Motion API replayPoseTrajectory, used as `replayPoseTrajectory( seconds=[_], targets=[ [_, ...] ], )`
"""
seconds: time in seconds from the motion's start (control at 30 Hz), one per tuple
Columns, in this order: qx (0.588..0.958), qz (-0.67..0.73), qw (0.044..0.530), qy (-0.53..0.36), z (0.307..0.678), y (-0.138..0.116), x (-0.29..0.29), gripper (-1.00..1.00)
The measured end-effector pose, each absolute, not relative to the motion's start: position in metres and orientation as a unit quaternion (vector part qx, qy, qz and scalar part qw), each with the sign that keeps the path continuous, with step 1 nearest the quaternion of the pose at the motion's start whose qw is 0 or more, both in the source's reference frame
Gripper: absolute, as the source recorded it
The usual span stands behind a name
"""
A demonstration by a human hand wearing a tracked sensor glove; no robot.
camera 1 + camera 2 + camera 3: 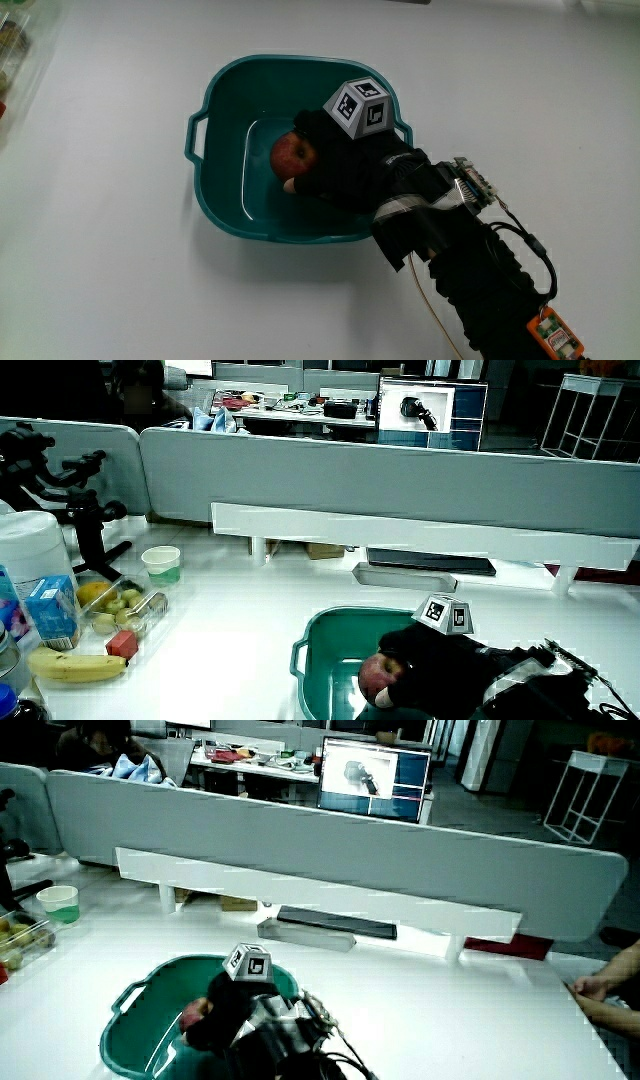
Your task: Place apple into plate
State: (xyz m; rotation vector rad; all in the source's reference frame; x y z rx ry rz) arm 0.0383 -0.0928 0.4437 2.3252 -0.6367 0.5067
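A red apple (292, 154) lies inside a teal basin (222, 92) with two handles, which stands where the task names a plate. The hand (335, 165), in a black glove with a patterned cube (360, 106) on its back, reaches into the basin with its fingers curled around the apple. In both side views the apple (376, 676) (193, 1012) shows at the fingertips of the hand (425, 660) (228, 1005), low within the basin (330, 635) (135, 1040). The glove hides much of the apple.
In a side view a banana (70, 665), a clear tray of fruit (118, 608), a blue carton (52, 610) and a small cup (161, 563) lie near the table's edge. A low grey partition (400, 485) and a flat grey tray (405, 577) lie farther from the person than the basin.
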Motion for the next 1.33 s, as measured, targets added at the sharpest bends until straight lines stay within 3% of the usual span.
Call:
replayPoseTrajectory(
  seconds=[0.8, 1.0, 1.33],
  targets=[
    [0.875, 0.184, 0.390, -0.220, 0.468, -0.092, 0.035, 0.00],
    [0.872, 0.175, 0.401, -0.220, 0.471, -0.088, 0.035, -0.29],
    [0.871, 0.200, 0.380, -0.239, 0.441, -0.077, 0.052, -0.76]
  ],
)
